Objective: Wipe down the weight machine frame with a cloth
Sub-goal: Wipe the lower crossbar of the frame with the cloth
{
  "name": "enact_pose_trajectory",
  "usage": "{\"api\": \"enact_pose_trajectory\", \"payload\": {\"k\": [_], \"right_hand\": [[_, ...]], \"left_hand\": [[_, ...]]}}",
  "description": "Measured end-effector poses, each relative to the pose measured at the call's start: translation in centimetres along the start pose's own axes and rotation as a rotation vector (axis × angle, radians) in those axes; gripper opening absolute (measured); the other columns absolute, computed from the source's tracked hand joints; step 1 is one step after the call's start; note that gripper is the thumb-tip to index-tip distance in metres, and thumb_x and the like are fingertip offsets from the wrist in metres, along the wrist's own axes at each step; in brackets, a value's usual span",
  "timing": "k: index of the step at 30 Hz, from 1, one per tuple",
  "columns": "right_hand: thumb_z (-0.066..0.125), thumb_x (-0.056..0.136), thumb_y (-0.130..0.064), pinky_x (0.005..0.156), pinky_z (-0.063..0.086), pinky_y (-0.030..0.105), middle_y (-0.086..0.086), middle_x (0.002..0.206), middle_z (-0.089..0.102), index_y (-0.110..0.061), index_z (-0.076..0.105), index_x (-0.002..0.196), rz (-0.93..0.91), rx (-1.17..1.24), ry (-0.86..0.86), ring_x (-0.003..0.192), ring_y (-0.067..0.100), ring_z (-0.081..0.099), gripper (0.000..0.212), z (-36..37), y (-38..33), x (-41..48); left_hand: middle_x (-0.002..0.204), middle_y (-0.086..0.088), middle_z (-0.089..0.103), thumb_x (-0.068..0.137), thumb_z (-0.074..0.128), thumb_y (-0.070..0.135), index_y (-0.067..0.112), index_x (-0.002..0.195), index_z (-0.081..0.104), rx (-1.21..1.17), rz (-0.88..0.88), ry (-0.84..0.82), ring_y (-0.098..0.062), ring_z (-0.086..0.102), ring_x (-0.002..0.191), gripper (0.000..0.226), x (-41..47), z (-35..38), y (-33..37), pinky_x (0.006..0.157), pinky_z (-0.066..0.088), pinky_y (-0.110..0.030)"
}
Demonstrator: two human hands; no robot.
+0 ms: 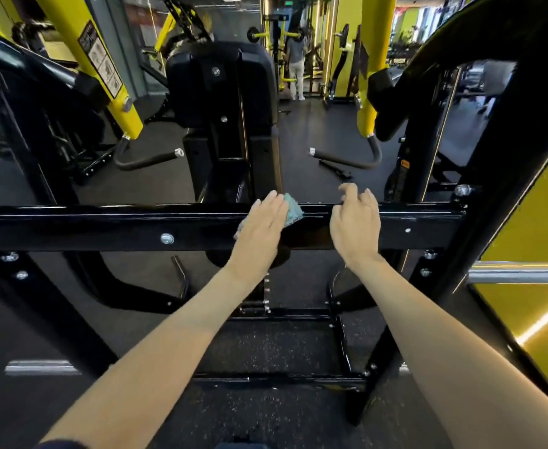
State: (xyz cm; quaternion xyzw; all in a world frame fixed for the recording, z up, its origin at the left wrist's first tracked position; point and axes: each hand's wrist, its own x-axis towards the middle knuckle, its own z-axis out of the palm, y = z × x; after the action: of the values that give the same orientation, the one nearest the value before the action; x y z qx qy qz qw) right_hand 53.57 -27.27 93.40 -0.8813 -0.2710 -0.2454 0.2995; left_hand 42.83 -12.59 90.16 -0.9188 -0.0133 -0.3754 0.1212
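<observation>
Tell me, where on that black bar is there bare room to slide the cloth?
Most room: the long stretch of crossbar left of the left hand, past the silver bolt. A shorter bare stretch runs from the right hand to the right upright. Crowded: the gap between the hands, where the teal cloth lies.

I see a dim gym. Thin glare lines run along the black crossbar, and a bright streak crosses the yellow panel. The edges bend with wide-angle distortion, and everything looks slightly soft.
</observation>
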Motion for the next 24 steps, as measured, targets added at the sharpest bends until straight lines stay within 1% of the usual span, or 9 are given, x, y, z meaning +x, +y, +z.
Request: {"api": "enact_pose_trajectory", "payload": {"k": [3,5,8,11,15,17,19,21,24], "right_hand": [[0.043,0.090,-0.001,0.118,0.014,0.031,0.016,0.090,0.065,-0.002,0.050,0.122,-0.020,-0.030,-0.026,0.097,0.033,0.056,0.033,-0.4,0.0,0.1],[0.042,0.089,0.001,0.118,0.013,0.033,0.017,0.090,0.065,-0.001,0.050,0.122,-0.039,-0.039,-0.043,0.093,0.034,0.057,0.033,-0.6,0.1,-0.1],[0.039,0.092,0.001,0.119,0.010,0.034,0.017,0.091,0.063,0.001,0.051,0.122,-0.047,-0.034,-0.048,0.089,0.034,0.056,0.032,-0.6,-0.1,-0.3],[0.039,0.094,-0.001,0.120,0.010,0.034,0.013,0.085,0.064,-0.001,0.052,0.120,-0.040,-0.015,-0.016,0.085,0.030,0.058,0.030,-0.1,0.0,-0.3],[0.040,0.092,0.000,0.121,0.012,0.036,0.013,0.086,0.065,0.000,0.053,0.117,-0.092,-0.023,-0.003,0.086,0.029,0.059,0.029,0.2,0.7,-0.1],[0.041,0.090,0.001,0.120,0.012,0.036,0.014,0.084,0.065,0.000,0.053,0.117,-0.114,-0.024,0.001,0.086,0.031,0.059,0.029,0.0,0.9,-0.2],[0.041,0.089,0.003,0.120,0.014,0.037,0.016,0.083,0.064,0.001,0.054,0.114,-0.130,-0.023,0.007,0.082,0.033,0.058,0.028,-0.1,1.1,-0.2],[0.041,0.091,0.005,0.119,0.017,0.042,0.017,0.086,0.064,0.005,0.057,0.108,-0.181,-0.033,-0.015,0.078,0.034,0.058,0.024,-0.4,1.4,-0.2],[0.043,0.093,0.001,0.120,0.014,0.042,0.014,0.090,0.064,0.002,0.057,0.115,-0.269,-0.065,-0.087,0.085,0.030,0.059,0.026,-1.0,2.2,-0.3]], "left_hand": [[0.128,-0.016,0.060,0.078,0.024,-0.004,-0.005,0.124,0.059,-0.015,0.064,-0.088,-0.031,0.055,0.122,0.058,2.5,0.8,2.2,0.103,0.041,-0.046],[0.134,-0.016,0.056,0.079,0.026,-0.004,-0.003,0.130,0.054,0.049,0.162,-0.104,-0.030,0.052,0.126,0.058,2.0,0.1,0.6,0.105,0.040,-0.043],[0.139,-0.021,0.049,0.079,0.021,-0.009,-0.006,0.134,0.048,0.010,0.274,-0.105,-0.035,0.046,0.130,0.061,-1.3,-1.3,-3.2,0.107,0.037,-0.050],[0.139,-0.022,0.048,0.079,0.023,-0.011,-0.007,0.133,0.049,0.012,0.225,-0.040,-0.038,0.045,0.130,0.060,-1.9,-1.0,-3.3,0.109,0.033,-0.050],[0.135,-0.025,0.051,0.073,0.036,-0.019,-0.009,0.129,0.052,-0.134,0.196,0.008,-0.040,0.048,0.126,0.059,1.4,0.4,2.3,0.109,0.032,-0.052],[0.136,-0.026,0.050,0.061,0.052,-0.030,-0.010,0.130,0.051,-0.190,0.208,-0.012,-0.040,0.048,0.126,0.072,1.6,0.0,2.5,0.110,0.030,-0.051],[0.138,-0.025,0.048,0.052,0.059,-0.033,-0.009,0.131,0.049,-0.182,0.181,-0.046,-0.039,0.046,0.128,0.083,0.4,-0.4,0.5,0.116,0.025,-0.044],[0.139,-0.024,0.047,0.057,0.063,-0.031,-0.008,0.133,0.048,-0.176,0.055,-0.010,-0.036,0.044,0.131,0.080,-1.1,-0.5,-1.2,0.118,0.019,-0.037],[0.135,-0.022,0.052,0.079,0.061,-0.014,-0.009,0.130,0.051,-0.195,-0.124,0.068,-0.035,0.046,0.129,0.053,-0.5,0.3,0.9,0.113,0.030,-0.046]]}}
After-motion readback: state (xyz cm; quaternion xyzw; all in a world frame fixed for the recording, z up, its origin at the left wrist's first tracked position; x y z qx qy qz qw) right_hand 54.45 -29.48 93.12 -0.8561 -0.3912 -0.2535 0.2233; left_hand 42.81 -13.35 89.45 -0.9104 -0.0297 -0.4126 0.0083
